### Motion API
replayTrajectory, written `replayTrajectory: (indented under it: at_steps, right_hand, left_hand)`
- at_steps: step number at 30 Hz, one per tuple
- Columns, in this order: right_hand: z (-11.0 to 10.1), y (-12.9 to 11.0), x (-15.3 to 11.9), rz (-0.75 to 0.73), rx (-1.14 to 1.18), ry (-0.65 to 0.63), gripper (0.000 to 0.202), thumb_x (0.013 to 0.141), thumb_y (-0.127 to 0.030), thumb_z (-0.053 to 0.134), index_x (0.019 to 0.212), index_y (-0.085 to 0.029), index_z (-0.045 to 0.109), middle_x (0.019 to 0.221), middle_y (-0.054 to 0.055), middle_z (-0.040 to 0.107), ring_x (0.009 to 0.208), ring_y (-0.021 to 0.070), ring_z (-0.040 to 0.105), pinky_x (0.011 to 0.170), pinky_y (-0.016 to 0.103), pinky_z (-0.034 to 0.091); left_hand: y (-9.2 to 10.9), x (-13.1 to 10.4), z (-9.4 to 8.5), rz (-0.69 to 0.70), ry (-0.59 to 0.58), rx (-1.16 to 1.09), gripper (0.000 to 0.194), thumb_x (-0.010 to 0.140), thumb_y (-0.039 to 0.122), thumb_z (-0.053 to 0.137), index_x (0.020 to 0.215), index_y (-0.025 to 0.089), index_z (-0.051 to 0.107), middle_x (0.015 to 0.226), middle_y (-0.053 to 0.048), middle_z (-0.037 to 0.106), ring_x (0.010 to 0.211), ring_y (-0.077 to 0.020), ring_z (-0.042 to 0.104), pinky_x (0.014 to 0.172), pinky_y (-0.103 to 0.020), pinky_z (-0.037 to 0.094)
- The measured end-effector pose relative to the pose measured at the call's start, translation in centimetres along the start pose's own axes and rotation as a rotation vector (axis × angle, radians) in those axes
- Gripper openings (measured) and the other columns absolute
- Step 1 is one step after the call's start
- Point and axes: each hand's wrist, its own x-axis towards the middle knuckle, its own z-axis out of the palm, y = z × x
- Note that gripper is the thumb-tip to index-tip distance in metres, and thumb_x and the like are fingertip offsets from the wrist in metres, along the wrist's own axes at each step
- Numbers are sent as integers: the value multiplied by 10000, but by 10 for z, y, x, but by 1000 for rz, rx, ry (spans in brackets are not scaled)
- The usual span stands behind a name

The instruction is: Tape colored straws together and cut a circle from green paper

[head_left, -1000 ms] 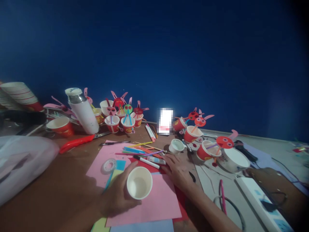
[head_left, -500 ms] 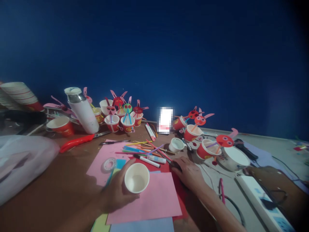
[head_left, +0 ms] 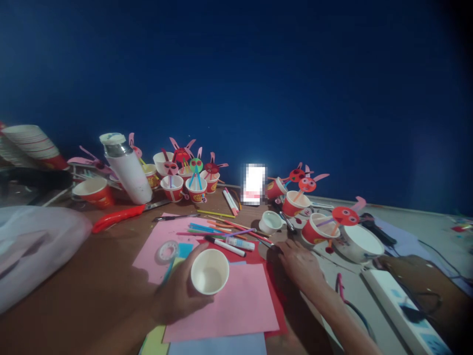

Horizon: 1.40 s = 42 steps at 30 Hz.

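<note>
My left hand (head_left: 177,291) is wrapped around the side of a white-mouthed paper cup (head_left: 210,272), tilted so that its bare inside faces me. Pink paper (head_left: 236,310) lies beneath the cup. On the right, my right hand (head_left: 297,264) is closed on a black-handled tool (head_left: 275,248) with a slim metal blade pointing left toward the straws; whether it is scissors or a knife I cannot tell. Beyond the cup lie colored straws (head_left: 218,228), a black-capped marker (head_left: 227,246) and a clear glue tube (head_left: 240,243). A tape roll (head_left: 167,251) rests left of the cup.
Paper cups with rabbit faces (head_left: 196,190) stand at the back on both sides. At left are a white thermos (head_left: 129,172), a red-handled knife (head_left: 118,218) and a plastic bag (head_left: 44,251). A small white cup (head_left: 271,223), a bowl (head_left: 360,242) and a power strip (head_left: 406,305) lie right.
My right hand has moved slightly right with the black-handled tool, drawing it away from the straws. Some straws have shifted. My left hand and the paper cup have stayed nearly still.
</note>
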Motion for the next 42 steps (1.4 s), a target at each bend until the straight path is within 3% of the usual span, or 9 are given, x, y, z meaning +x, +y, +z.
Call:
replayTrajectory:
  at_steps: [4, 8, 14, 26, 42]
  right_hand:
    - [-13, -12, 6, -13, 12, 55, 192, 839, -198, 531, 1010, -216, 618, 961, 64, 633, 898, 199, 558, 718, 275, 387]
    - [-22, -33, 29, -57, 15, 32, 177, 884, -203, 455, 881, -219, 632, 878, 48, 626, 850, 193, 557, 686, 275, 369]
    - [-11, -55, 57, -89, -31, -9, 166, 874, -163, 447, 896, -176, 611, 902, 84, 599, 844, 195, 555, 590, 249, 356]
    - [-22, -70, 73, -140, -24, -63, 223, 882, -173, 437, 1051, -182, 583, 991, 104, 591, 915, 205, 539, 637, 252, 407]
    - [-24, -75, 76, -147, -76, -124, 263, 824, -23, 427, 947, -132, 633, 909, 139, 623, 868, 250, 574, 618, 304, 426]
  left_hand:
    - [1, 0, 0, -2, 16, 35, 948, 645, 340, 701, 1415, 218, 160, 1382, -121, 406, 1277, -302, 361, 1059, -447, 306]
    - [3, 0, -3, -16, -23, -6, 932, 684, 342, 673, 1423, 213, 121, 1394, -139, 384, 1274, -289, 369, 1052, -436, 322]
    - [9, 1, -8, 6, -20, -38, 940, 645, 281, 696, 1416, 221, 161, 1347, -118, 451, 1242, -305, 406, 1034, -454, 347]
    - [9, 2, -10, 9, -39, -66, 885, 637, 275, 699, 1386, 197, 235, 1369, -118, 429, 1247, -285, 407, 1042, -422, 342]
    - [10, 3, -11, -24, -57, -88, 890, 638, 290, 704, 1389, 213, 233, 1369, -124, 423, 1247, -306, 399, 1037, -452, 344]
